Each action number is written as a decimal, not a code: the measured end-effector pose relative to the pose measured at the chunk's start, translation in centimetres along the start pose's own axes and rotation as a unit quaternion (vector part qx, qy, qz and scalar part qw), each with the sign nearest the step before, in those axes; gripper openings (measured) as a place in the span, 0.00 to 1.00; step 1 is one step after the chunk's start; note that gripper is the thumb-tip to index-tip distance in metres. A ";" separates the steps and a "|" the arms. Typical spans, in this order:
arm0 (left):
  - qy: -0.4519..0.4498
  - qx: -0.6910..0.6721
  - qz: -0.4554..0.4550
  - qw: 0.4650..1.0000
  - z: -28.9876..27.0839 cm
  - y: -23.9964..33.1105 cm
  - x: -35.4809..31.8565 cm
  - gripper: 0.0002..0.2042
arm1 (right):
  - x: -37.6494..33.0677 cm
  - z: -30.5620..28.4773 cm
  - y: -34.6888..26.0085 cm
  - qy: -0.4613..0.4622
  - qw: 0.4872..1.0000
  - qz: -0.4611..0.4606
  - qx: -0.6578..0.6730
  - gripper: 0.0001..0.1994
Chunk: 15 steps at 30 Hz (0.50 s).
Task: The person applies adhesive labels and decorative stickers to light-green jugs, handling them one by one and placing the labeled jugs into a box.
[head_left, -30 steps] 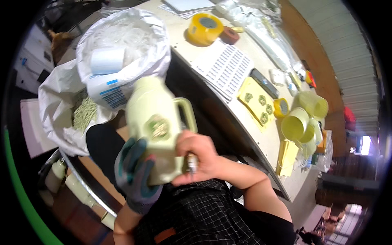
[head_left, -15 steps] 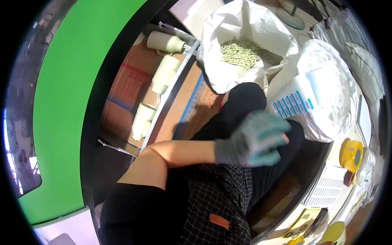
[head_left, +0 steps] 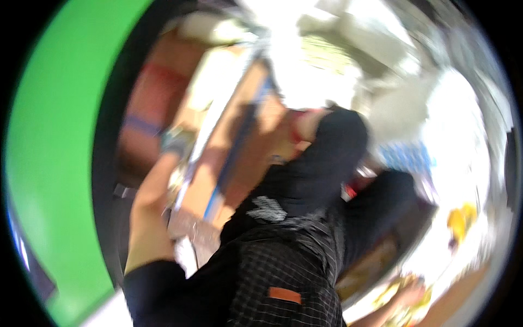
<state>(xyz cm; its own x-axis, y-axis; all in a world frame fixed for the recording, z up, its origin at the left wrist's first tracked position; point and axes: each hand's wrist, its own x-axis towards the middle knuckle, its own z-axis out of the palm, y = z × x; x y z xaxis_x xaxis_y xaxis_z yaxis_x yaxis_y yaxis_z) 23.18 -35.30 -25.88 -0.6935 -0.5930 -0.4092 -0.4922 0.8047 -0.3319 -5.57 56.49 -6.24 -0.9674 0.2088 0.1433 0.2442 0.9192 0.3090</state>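
The fingers of the gloved left hand (head_left: pixel 178 141) are a blur, so I cannot tell if they are wide or hold something; they are beside the shiny rail (head_left: pixel 202 141), near a pale green jug (head_left: pixel 210 79) lying along it. The right hand (head_left: pixel 412 294) is blurry too, its grip unclear, by yellow things (head_left: pixel 384 297) on the white table (head_left: pixel 430 256).

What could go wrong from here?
The left hand is down beside the metal rail, so it might scrape against it. A pale jug lies close by and could get knocked. The right hand is off at the other side, among yellow things it might bump.
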 end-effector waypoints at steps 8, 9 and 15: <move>0.276 -0.045 0.183 0.942 -18.2 -5.2 -2.6 0.20 | -4.1 -9.9 -22.6 0.084 0.864 -0.178 0.464 0.21; 0.385 -0.050 0.232 0.892 -20.4 -5.2 -3.5 0.20 | -5.5 -11.3 -24.8 0.081 0.845 -0.222 0.480 0.27; 0.367 -0.569 0.397 0.620 -29.5 12.2 -0.7 0.17 | -11.5 -14.7 -29.4 -0.071 0.581 -0.266 0.766 0.71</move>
<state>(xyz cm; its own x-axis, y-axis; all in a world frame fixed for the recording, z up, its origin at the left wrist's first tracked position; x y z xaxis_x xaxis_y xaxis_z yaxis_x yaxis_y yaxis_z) 2.19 -24.23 -4.57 -0.8011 -0.1593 0.5770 0.3959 0.5820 0.7103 -0.64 22.16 -3.19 -0.9013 -0.3146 0.2977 -0.3327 0.0628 -0.9409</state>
